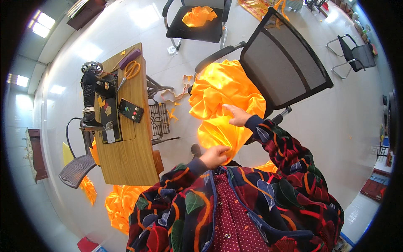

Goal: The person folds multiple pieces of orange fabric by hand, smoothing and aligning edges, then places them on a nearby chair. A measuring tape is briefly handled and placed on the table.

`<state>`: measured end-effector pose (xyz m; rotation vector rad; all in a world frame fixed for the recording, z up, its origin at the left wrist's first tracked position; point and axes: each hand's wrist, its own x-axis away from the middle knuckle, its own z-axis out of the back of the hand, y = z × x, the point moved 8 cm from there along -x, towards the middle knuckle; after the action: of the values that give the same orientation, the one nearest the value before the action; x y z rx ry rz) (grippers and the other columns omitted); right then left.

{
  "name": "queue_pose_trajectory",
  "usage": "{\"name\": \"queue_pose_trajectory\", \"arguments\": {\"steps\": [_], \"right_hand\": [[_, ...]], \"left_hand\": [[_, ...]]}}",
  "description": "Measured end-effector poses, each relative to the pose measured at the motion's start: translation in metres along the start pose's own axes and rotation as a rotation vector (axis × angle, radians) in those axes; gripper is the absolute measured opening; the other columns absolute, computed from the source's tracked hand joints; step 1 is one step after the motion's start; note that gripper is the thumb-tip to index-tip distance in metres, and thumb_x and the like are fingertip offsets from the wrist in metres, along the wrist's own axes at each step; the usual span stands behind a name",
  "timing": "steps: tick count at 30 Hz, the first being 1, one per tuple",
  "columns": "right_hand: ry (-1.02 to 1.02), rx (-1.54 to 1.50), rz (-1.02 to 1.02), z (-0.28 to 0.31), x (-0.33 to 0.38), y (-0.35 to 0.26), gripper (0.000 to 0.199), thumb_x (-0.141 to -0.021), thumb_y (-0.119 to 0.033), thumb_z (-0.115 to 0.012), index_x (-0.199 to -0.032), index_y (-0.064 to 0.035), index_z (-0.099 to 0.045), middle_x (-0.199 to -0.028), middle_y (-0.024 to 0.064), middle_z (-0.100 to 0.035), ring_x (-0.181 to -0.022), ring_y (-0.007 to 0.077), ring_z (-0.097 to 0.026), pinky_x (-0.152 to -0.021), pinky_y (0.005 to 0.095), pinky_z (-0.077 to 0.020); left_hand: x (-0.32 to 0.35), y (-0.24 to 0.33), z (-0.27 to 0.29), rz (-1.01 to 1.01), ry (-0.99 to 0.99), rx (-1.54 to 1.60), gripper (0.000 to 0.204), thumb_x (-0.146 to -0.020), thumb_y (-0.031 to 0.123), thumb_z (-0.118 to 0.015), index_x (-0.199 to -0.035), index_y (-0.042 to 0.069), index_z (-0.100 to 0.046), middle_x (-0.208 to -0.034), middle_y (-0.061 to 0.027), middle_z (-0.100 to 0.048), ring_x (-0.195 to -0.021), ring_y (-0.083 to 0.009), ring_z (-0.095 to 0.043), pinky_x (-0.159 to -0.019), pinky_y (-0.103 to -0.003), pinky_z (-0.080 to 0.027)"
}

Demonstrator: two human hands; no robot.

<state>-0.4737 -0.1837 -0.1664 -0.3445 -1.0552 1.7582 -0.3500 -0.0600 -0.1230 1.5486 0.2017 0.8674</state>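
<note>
A large piece of shiny orange satin fabric [222,96] is heaped on the seat of a black mesh office chair [281,63] in front of me. My left hand [215,156] pinches the lower edge of the fabric close to my chest. My right hand [237,115] lies flat on the cloth with its fingers stretched out, near the chair's seat. Both forearms wear a dark jacket with a red and orange leaf pattern.
A wooden sewing table [126,134] stands at my left with a black sewing machine [94,98], a phone [131,110], orange-handled scissors [129,71] and a purple case. More orange fabric [121,203] lies under it. Another black chair [197,21] holds orange cloth; scraps litter the white floor.
</note>
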Motion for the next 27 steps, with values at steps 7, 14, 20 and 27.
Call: {"name": "queue_pose_trajectory", "arguments": {"steps": [7, 14, 20, 27], "right_hand": [[-0.622, 0.227, -0.130, -0.097, -0.026, 0.034, 0.068, -0.073, -0.008, -0.056, -0.137, -0.0095, -0.032, -0.134, 0.0172, -0.041, -0.125, 0.0316, -0.038, -0.101, 0.0370, -0.0329], [-0.915, 0.542, 0.075, -0.155, -0.007, 0.026, 0.053, -0.077, -0.023, -0.055, -0.127, -0.0115, -0.044, -0.119, 0.0168, -0.054, -0.110, 0.0345, -0.051, -0.090, 0.0421, -0.0417], [-1.025, 0.564, 0.154, -0.159, -0.005, 0.024, 0.038, -0.066, -0.027, -0.062, -0.100, -0.0080, -0.061, -0.093, 0.0156, -0.064, -0.092, 0.0342, -0.059, -0.077, 0.0422, -0.0462], [-0.530, 0.115, 0.229, -0.055, -0.048, -0.028, 0.034, -0.073, -0.019, -0.067, -0.102, -0.0013, -0.059, -0.091, 0.0155, -0.064, -0.086, 0.0257, -0.061, -0.077, 0.0337, -0.0471]], "left_hand": [[0.028, 0.061, -0.017, -0.386, -0.072, -0.120, 0.034, -0.080, 0.012, -0.058, -0.113, 0.003, -0.054, -0.096, -0.0170, -0.057, -0.092, -0.0332, -0.056, -0.080, -0.037, -0.045], [0.045, 0.074, -0.020, -0.329, -0.002, -0.120, 0.023, -0.077, 0.016, -0.057, -0.096, 0.004, -0.058, -0.089, -0.0169, -0.058, -0.087, -0.0360, -0.056, -0.073, -0.039, -0.046], [0.083, 0.072, -0.002, -0.374, 0.226, -0.248, 0.024, -0.074, 0.012, -0.059, -0.098, 0.006, -0.059, -0.080, -0.0140, -0.054, -0.078, -0.0330, -0.054, -0.065, -0.039, -0.044], [0.201, 0.030, 0.052, 0.033, 0.682, -0.324, 0.025, -0.071, 0.000, -0.054, -0.095, -0.001, -0.058, -0.077, -0.0174, -0.054, -0.074, -0.0336, -0.055, -0.066, -0.037, -0.045]]}}
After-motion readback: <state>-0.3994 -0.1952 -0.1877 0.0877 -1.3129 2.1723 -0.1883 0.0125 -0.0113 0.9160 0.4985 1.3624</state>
